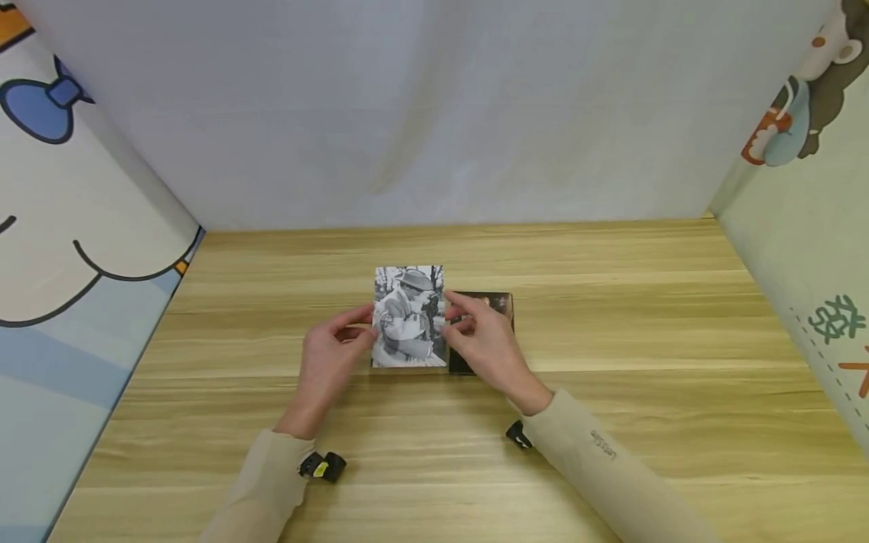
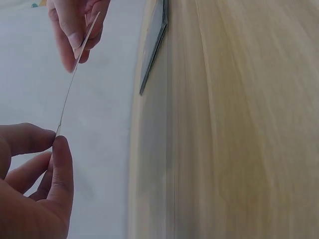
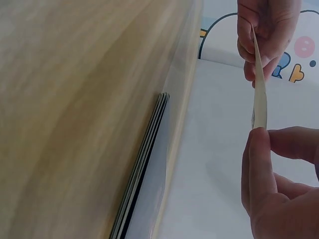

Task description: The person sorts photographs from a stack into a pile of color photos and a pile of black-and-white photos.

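Both hands hold a black-and-white photo card (image 1: 409,317) up between them, over the table. It shows a figure in a hat. Thumb and fingers of my left hand (image 1: 334,348) pinch its left edge, while my right hand (image 1: 485,335) pinches the right edge. From the side, the card (image 3: 260,102) looks thin and stands raised off the tabletop. Under and to the right of it lies a dark, flat item (image 1: 502,305), partly hidden by the card and the right hand. The right wrist view shows this item's layered edge (image 3: 142,159), several thin sheets thick.
The wood-grain table (image 1: 645,317) ends at a pale cloth wall (image 1: 475,113) behind. Cartoon-printed panels (image 1: 61,226) rise on the left and right sides. A black wrist camera (image 1: 324,466) sits at the left cuff, and another black piece (image 1: 519,435) by the right cuff.
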